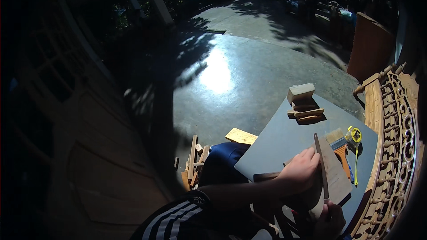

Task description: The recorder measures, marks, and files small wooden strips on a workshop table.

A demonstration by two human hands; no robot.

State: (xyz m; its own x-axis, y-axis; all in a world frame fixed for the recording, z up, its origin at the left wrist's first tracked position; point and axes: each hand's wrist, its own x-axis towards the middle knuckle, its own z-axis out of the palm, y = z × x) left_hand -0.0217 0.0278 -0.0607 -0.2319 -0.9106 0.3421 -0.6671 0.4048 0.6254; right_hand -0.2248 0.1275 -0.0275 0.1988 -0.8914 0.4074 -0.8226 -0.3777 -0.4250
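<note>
My right hand is closed around the lower end of a long, narrow, dark file, whose rounded tip points away from me. Just left of the blade, my left hand has its fingers curled together; what they grip is mostly hidden. A wooden edge shows beside that hand, and a dark wooden piece sticks out below it. Under the file lies a pale flat board. An orange-handled paintbrush rests at the board's right edge, with a yellow tape measure beside it.
A grey tabletop bears a pale block and small wooden pieces at its far side. Along the right stands a carved wooden bench. Wood offcuts lie at my left, near a yellowish plank. Sunlit concrete floor stretches ahead.
</note>
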